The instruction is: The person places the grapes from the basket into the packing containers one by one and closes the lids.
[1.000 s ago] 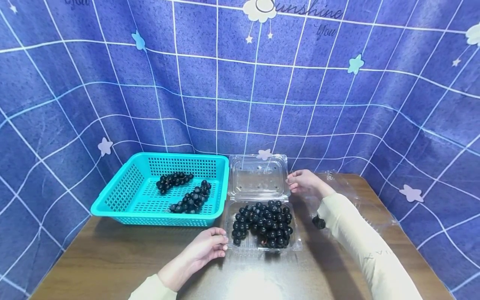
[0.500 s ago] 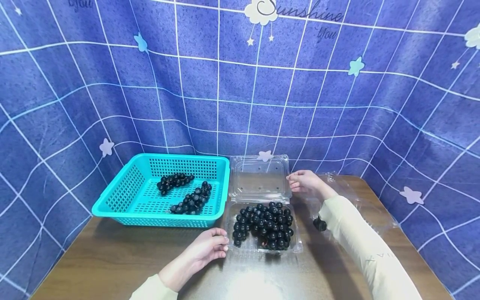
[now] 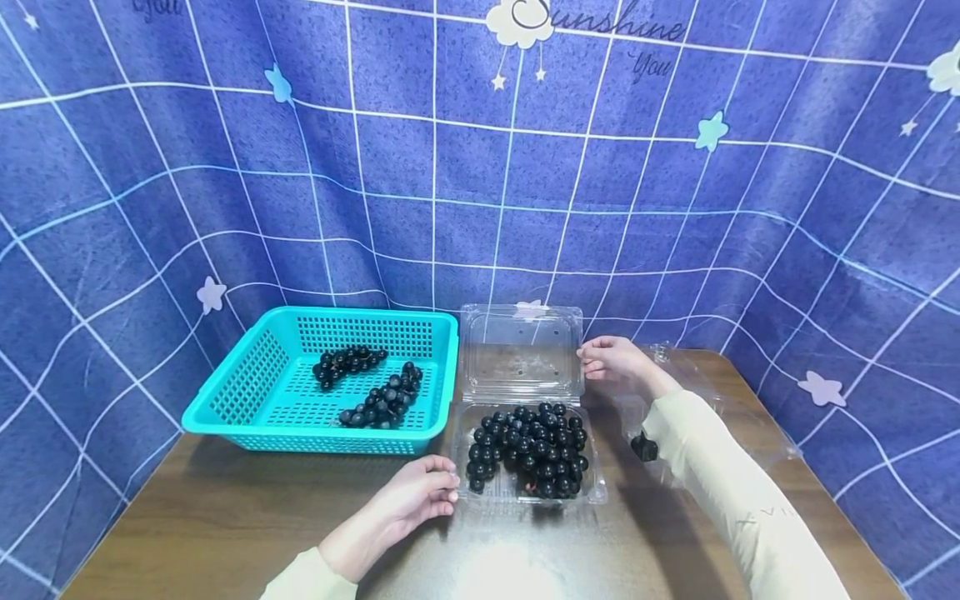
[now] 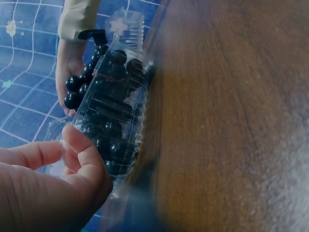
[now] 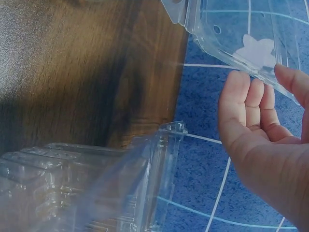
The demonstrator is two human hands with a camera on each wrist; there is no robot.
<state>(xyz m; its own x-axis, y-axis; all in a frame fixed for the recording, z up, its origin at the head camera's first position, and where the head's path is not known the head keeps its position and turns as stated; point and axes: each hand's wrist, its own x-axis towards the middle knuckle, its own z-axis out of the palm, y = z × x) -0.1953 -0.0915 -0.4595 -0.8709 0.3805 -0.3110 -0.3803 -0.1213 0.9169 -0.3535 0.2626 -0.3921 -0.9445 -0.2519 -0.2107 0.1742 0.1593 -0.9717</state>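
Observation:
A clear plastic clamshell box (image 3: 594, 490) lies on the table with its lid (image 3: 521, 358) raised at the back. Dark grapes (image 3: 532, 450) fill most of its base. At the box's left front corner, my left hand (image 3: 412, 497) pinches the rim between thumb and fingers; the left wrist view shows the thumb (image 4: 84, 152) and the grapes behind the clear wall. My right hand (image 3: 617, 360) holds the lid's right edge, thumb on one side and fingers on the other, as the right wrist view (image 5: 270, 116) shows.
A turquoise basket (image 3: 318, 437) stands left of the box, with two bunches of grapes (image 3: 386, 402) inside. Further clear plastic boxes (image 3: 705, 400) lie at the right, partly behind the right sleeve (image 3: 720, 475). A blue curtain (image 3: 480, 167) hangs behind the wooden table (image 3: 225, 517).
The lid has tilted up slightly from its lower, leaned-back position, and my right hand has shifted a little right with it. My left hand stays at the box's corner.

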